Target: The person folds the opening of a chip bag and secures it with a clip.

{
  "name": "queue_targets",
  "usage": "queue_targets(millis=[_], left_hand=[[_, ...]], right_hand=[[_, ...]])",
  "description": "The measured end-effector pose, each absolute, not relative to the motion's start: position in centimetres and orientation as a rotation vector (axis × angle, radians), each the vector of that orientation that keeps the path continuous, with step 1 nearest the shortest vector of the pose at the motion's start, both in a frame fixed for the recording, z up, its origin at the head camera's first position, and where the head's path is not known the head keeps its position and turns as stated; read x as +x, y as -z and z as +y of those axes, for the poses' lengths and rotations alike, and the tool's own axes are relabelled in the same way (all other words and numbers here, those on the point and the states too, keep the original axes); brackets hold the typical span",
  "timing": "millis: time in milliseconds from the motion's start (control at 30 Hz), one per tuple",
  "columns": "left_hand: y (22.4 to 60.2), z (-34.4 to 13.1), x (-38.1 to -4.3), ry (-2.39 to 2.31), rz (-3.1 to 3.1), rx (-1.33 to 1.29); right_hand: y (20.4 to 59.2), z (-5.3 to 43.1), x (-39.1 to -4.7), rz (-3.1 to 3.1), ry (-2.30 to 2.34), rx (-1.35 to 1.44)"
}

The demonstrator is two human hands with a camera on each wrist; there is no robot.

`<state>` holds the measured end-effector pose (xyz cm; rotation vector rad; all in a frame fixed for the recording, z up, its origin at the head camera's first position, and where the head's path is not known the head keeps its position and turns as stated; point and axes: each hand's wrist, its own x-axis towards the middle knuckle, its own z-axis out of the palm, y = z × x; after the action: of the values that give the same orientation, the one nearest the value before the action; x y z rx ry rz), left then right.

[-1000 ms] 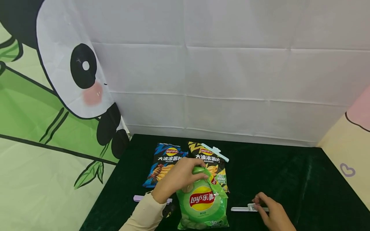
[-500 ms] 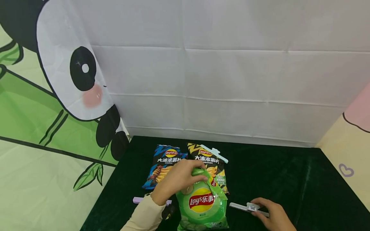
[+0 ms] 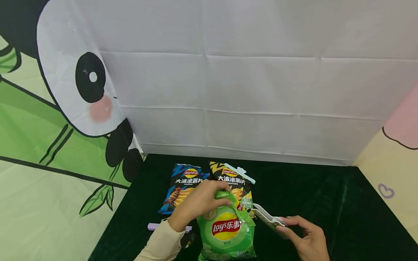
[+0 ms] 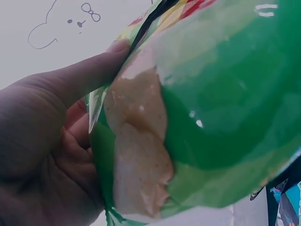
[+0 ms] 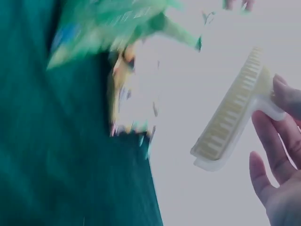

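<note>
In the head view my left hand (image 3: 200,203) pinches the folded-over top of a green Lay's chip bag (image 3: 226,242), which stands upright at the table's near side. The left wrist view has the thumb on the front of that bag (image 4: 225,99) and the other fingers partly hidden behind it. To the right, my right hand (image 3: 308,235) holds a white bag clip (image 3: 267,217) by its middle, raised and slanting toward the bag's upper right edge. Seen from the right wrist, ridges run along the long bar of the clip (image 5: 230,115), pinched between thumb and fingers.
Behind the green bag lie a blue chip bag (image 3: 181,186) and a black-and-yellow chip bag (image 3: 233,185), the latter with a light blue clip (image 3: 241,173) across its top corner. A purple clip (image 3: 153,226) lies partly under the left forearm on the dark green cloth (image 3: 310,192).
My right hand has picked the white clip up off the cloth and turned it, bringing it up and left toward the green bag. The left hand keeps its pinch on the bag's top.
</note>
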<state>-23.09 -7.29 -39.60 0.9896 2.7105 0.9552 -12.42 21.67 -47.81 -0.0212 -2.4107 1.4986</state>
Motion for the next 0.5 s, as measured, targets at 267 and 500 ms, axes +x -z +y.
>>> queue_targets(millis=[267, 500], left_hand=[[39.6, -7.5, -22.8, -1.006, 2.679, 1.004], [39.5, -7.4, -22.4, -1.097, 2.619, 1.064]], right_hand=[[46.4, 18.7, -13.8, -2.343, -1.556, 0.069], [45.8, 17.4, -15.0, -2.339, -1.687, 0.202]])
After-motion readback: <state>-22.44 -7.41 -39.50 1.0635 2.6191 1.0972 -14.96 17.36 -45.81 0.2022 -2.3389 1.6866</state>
